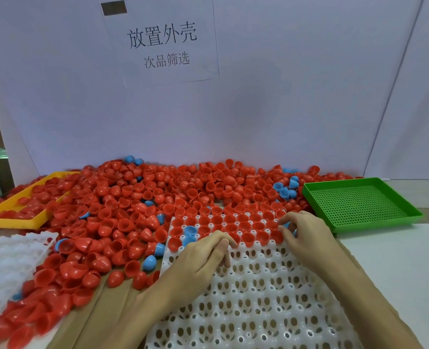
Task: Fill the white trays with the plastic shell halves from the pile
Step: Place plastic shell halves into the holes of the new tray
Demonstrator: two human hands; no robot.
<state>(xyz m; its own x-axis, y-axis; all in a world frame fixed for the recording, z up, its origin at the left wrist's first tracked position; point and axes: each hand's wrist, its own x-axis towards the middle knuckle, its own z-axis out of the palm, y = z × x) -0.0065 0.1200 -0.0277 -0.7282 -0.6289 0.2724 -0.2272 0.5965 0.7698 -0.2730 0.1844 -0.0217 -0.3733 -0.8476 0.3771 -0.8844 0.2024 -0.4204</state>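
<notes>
**Shells going into the white tray**

A white wall [258, 109] with a paper sign [163, 41] backs the counter [397, 260]. A wide pile [138, 197] of red shell halves, with a few blue ones mixed in, spreads across the far and left side. The white tray [253, 298] lies near centre; its far rows hold red shells [236, 220] and two blue shells [190, 234], while the near pockets are bare. A second white tray [4, 260] lies at the near left, a yellow tray [19, 210] at the far left holds red shells, and a green tray [359, 202] sits at the right. The left hand [203, 258] rests on the tray with fingers curled at a red shell at the filled edge; whether it grips it cannot be told. The right hand [306, 233] has its grip pinched round a blue shell [287, 225] at the tray's right side.
</notes>
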